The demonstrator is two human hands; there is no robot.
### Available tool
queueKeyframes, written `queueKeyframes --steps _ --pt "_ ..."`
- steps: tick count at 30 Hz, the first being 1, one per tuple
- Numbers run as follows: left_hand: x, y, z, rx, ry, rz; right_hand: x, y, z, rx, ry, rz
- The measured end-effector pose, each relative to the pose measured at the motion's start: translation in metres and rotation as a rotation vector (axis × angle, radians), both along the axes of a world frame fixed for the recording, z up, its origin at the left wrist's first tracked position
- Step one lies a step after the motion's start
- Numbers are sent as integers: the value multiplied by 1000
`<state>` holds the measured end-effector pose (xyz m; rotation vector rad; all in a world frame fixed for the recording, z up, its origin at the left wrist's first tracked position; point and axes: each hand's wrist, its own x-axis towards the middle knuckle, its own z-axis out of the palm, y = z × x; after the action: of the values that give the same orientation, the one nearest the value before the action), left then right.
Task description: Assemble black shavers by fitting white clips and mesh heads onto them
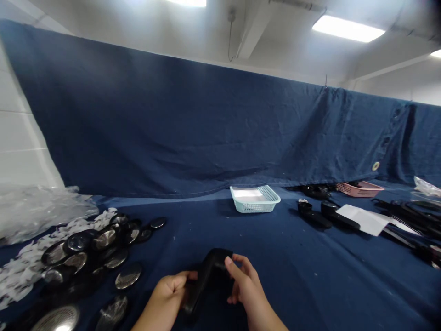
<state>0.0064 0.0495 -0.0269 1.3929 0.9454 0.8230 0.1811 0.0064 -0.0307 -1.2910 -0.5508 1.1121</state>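
Note:
Low in the middle of the view, a black shower head handle (204, 281) with a bent upper end is held between both hands. My left hand (174, 288) grips the straight part from the left, its fingertips partly hidden behind it. At the bent end, my right hand (246, 281) closes thumb and fingers on the edge. To the left lies a heap of round black shower face plates (105, 239), several with shiny perforated centres. The loose plate nearest to my left hand (128, 276) rests on the blue cloth.
A light blue basket (255, 208) holding white paper stands at the back. White plastic parts (20, 276) and clear bags (41, 211) lie at far left. On the right are more black handles (313, 216), white paper (363, 218) and a pink basket (361, 189). A blue curtain (193, 124) hangs behind.

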Motion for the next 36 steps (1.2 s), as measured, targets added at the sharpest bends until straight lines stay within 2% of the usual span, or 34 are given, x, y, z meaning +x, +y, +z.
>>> queueKeyframes --steps 4,12,26,31,36 --pt "0 0 1 63 53 -5 -4 0 0 1 -56 -27" --pt "4 -6 16 92 129 -40 -4 -4 4 6 -69 -28" --pt "3 -6 9 43 145 -12 -3 -5 8 16 -52 -10" --pt "1 -9 2 117 184 -81 -3 -10 11 14 -76 23" --pt "1 -14 6 249 292 -121 -4 -12 11 20 -112 50"
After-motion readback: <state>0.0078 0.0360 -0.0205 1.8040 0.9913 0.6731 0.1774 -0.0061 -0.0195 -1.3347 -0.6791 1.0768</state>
